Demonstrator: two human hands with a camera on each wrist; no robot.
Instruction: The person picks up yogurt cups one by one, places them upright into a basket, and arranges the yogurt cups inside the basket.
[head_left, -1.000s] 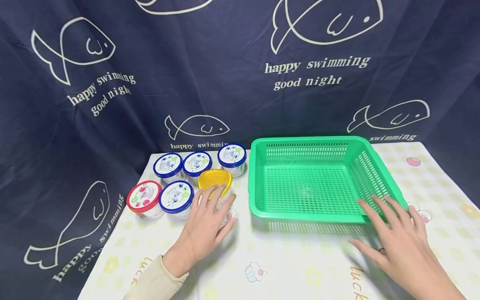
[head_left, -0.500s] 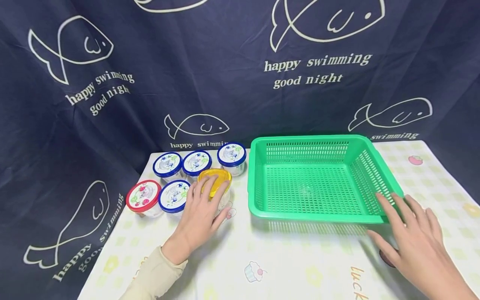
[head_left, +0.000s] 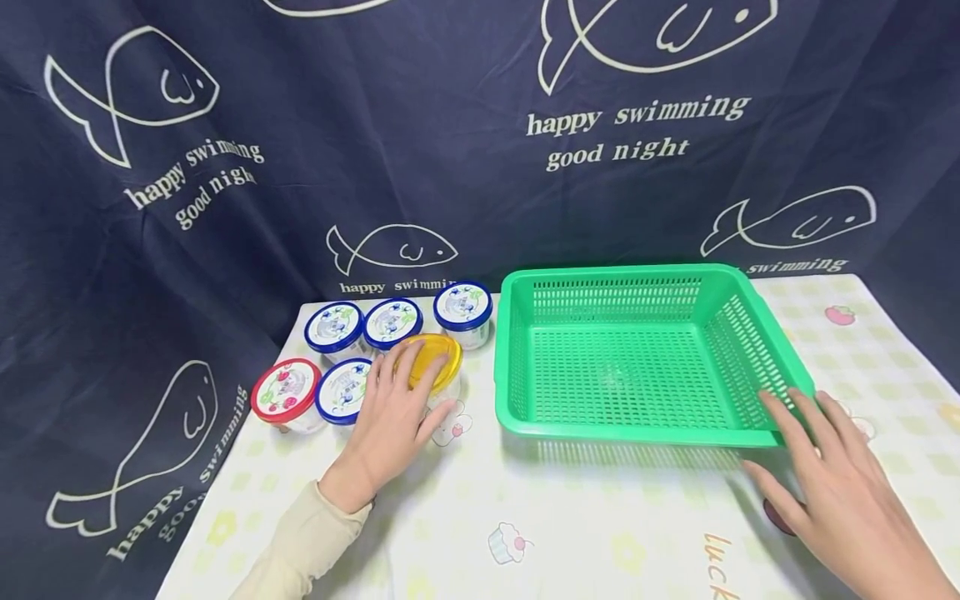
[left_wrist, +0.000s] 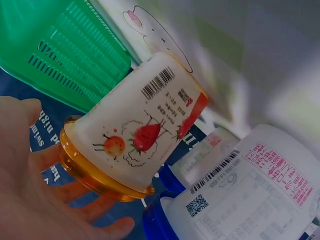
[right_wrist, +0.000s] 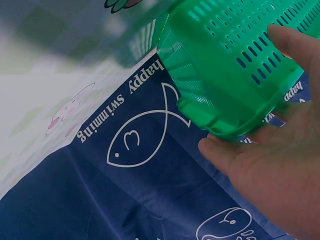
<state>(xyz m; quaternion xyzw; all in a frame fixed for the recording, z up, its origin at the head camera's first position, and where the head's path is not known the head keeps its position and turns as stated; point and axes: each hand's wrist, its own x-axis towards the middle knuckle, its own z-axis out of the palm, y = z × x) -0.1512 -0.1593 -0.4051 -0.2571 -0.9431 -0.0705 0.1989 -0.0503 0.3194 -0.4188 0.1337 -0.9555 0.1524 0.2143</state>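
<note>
A small white tub with a yellow lid [head_left: 438, 360] stands on the table, strawberries and a barcode printed on its side. My left hand [head_left: 388, 429] is over this tub. Its fingers spread across the lid, thumb held apart; in the left wrist view the hand [left_wrist: 45, 190] is at the lid, and firm contact cannot be told. To the right is a green plastic basket [head_left: 637, 435] with slotted walls. My right hand [head_left: 840, 479] lies at its near right corner, fingers extended over the rim and thumb in front, as the right wrist view of the hand [right_wrist: 280, 165] shows.
Left of the yellow-lidded tub are several blue-lidded tubs [head_left: 345, 392] and one red-lidded tub [head_left: 287, 390]. They stand on a checked tablecloth [head_left: 570, 533]. A dark blue fish-print curtain [head_left: 465, 150] hangs right behind the table.
My left hand has shifted slightly left and forward over the yellow lid. My right hand has moved right along the basket to its near corner. Tubs and basket stay put.
</note>
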